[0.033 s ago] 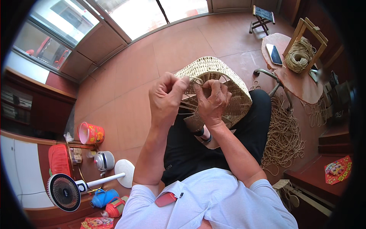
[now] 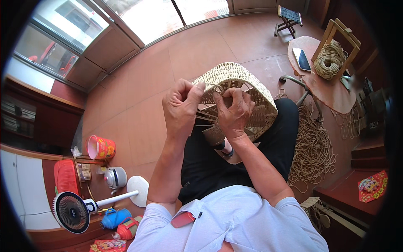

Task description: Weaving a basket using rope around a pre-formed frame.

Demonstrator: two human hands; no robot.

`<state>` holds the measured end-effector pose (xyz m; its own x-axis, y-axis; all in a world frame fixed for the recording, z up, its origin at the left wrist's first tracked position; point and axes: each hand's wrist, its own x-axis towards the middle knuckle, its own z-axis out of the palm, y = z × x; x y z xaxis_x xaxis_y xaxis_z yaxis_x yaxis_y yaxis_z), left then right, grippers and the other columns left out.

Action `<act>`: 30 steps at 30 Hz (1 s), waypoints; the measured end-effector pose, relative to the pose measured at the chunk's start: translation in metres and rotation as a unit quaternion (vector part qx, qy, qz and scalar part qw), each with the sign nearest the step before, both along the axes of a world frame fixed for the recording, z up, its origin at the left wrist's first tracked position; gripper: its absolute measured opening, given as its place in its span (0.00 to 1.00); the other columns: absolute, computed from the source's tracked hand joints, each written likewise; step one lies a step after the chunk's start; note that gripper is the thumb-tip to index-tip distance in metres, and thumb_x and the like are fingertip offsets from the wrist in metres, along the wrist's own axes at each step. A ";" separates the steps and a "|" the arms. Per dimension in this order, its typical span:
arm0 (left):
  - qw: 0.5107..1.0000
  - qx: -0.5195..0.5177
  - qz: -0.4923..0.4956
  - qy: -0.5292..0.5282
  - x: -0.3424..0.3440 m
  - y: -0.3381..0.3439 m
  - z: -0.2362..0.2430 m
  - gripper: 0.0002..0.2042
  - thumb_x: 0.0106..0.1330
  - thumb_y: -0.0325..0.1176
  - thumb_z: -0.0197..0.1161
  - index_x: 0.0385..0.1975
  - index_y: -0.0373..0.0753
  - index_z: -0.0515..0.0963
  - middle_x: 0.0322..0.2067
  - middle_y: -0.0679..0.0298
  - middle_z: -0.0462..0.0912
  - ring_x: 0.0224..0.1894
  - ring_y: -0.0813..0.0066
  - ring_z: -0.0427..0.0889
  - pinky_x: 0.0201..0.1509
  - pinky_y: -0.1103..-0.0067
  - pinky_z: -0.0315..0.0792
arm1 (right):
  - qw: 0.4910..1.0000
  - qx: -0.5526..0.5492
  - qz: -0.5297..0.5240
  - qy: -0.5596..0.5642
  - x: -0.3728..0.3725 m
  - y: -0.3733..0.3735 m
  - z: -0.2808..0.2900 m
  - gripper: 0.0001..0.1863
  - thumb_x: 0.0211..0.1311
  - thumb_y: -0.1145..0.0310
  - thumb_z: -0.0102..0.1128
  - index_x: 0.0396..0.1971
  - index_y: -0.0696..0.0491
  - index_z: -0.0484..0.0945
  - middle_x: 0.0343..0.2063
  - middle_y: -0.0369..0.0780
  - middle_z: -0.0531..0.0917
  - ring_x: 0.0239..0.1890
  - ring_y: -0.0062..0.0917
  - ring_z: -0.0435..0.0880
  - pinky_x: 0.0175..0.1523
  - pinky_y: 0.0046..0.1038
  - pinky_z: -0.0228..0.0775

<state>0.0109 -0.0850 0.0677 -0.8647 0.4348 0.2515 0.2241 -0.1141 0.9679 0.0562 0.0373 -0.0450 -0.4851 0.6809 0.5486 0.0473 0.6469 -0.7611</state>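
1. Basket (image 2: 228,72): rough woven cord, matt
2. Rope pile (image 2: 312,153): coarse, dull fibre
3. Table (image 2: 331,95): smooth-looking wood top
4. Phone (image 2: 301,59): glossy, glass-like screen
5. Bucket (image 2: 104,147): shiny printed plastic
6. Kettle (image 2: 117,177): smooth metal with a soft sheen
7. Trousers (image 2: 201,172): matt black cloth
8. Floor (image 2: 145,94): smooth tiles, faintly glossy

Right of the basket (image 2: 231,70), a phone (image 2: 301,59) and rope coil (image 2: 329,64) rest on the tabletop (image 2: 336,98); left, a fan (image 2: 71,212).

Likely a home with craft work: kettle (image 2: 116,177), fan (image 2: 71,213), rope heap (image 2: 312,153), woven basket (image 2: 231,72).
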 end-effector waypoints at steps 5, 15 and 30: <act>0.998 -0.016 0.063 0.016 -0.007 -0.002 -0.018 0.16 0.79 0.32 0.72 0.26 0.41 0.77 0.24 0.81 0.74 0.27 0.95 0.65 0.29 0.87 0.58 | 0.999 0.034 0.007 0.015 0.000 0.000 0.000 0.10 0.65 0.57 0.81 0.39 0.42 0.88 0.34 0.29 0.90 0.48 0.33 0.84 0.56 0.40 0.64; 0.995 -0.051 0.079 0.010 0.007 -0.002 -0.074 0.12 0.88 0.33 0.57 0.58 0.33 0.82 0.41 0.60 0.91 0.28 0.84 0.81 0.34 0.83 0.77 | 0.992 0.086 0.029 -0.093 0.008 0.001 0.008 0.12 0.63 0.59 0.78 0.46 0.40 0.92 0.48 0.35 0.88 0.59 0.37 0.80 0.60 0.43 0.65; 0.894 -0.231 0.197 0.330 -0.001 0.019 -0.115 0.27 0.77 0.22 0.60 0.76 0.43 0.72 0.39 0.53 0.91 0.36 0.56 0.94 0.39 0.64 0.83 | 0.983 0.074 0.089 -0.143 0.017 0.008 0.014 0.19 0.58 0.64 0.75 0.51 0.42 0.92 0.52 0.37 0.86 0.62 0.39 0.78 0.63 0.46 0.63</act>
<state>0.0094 -0.0656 -0.0469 -0.7038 0.3189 0.6348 0.6978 0.4778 0.5337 0.0731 0.0452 -0.0308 -0.7375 0.4945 0.4599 0.1212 0.7670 -0.6301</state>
